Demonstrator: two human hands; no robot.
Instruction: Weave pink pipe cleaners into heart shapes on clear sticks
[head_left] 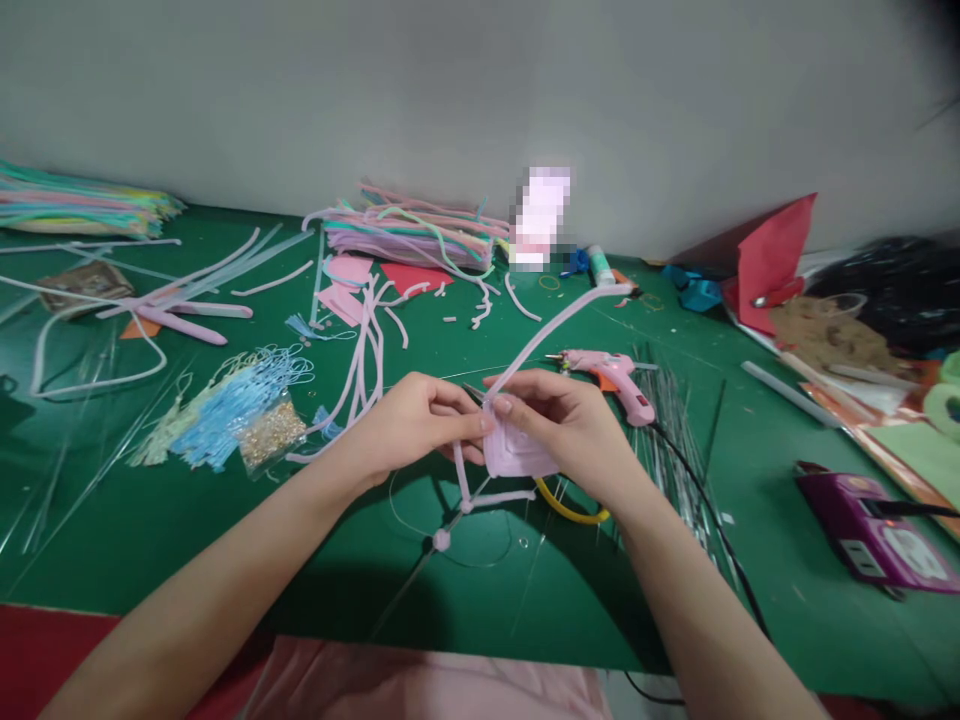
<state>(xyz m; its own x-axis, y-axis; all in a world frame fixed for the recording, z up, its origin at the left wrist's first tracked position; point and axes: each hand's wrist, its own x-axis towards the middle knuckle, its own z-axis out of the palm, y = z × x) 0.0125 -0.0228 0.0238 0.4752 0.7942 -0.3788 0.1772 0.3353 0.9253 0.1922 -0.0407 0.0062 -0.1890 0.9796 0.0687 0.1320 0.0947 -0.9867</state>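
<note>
Square lilac chenille coil (517,455) — dial centre, between our hands.
Left hand (420,422), fingers clamped on its ten-o'clock corner; right hand (571,420), on its top; we'd best keep the fuzzy lilac strip (555,321) toward one o'clock untwisted.

The pale lilac square (517,452) bears nested-square lines; the surface (585,620) is green. At three o'clock, a pink glue gun (634,392) has an orange trigger (608,378); at four, a purple box (840,515); at nine, blue tassels (217,425); at two, red paper (772,260).
</note>
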